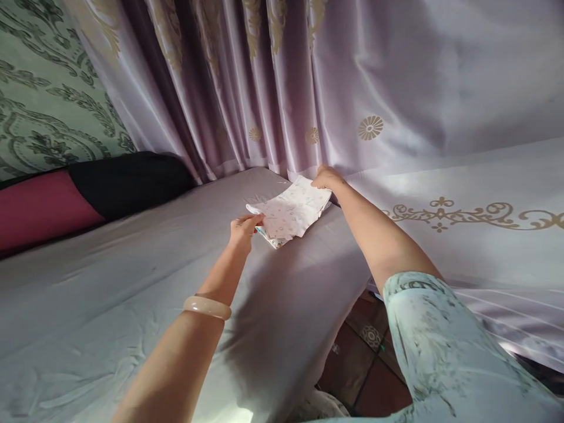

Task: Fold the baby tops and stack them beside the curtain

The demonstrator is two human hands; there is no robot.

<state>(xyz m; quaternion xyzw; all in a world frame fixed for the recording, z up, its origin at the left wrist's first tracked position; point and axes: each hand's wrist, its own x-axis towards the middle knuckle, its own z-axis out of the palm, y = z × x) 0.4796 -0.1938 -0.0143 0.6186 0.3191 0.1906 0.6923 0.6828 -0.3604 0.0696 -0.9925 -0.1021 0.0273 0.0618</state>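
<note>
A small white printed cloth (291, 212), folded, lies near the far edge of a bed with a grey-lilac sheet (132, 282). My left hand (244, 228) pinches the cloth's near left corner, fingers closed on it. My right hand (325, 177) grips the cloth's far right corner, close to the curtain. A pale bangle (207, 306) sits on my left wrist.
Lilac curtains with gold motifs (273, 76) hang behind the bed and drape over its right side. A long bolster, red and black (79, 197), lies at the far left under patterned green wallpaper (39, 82). Brown floor tiles (365, 364) show by the bed's right edge.
</note>
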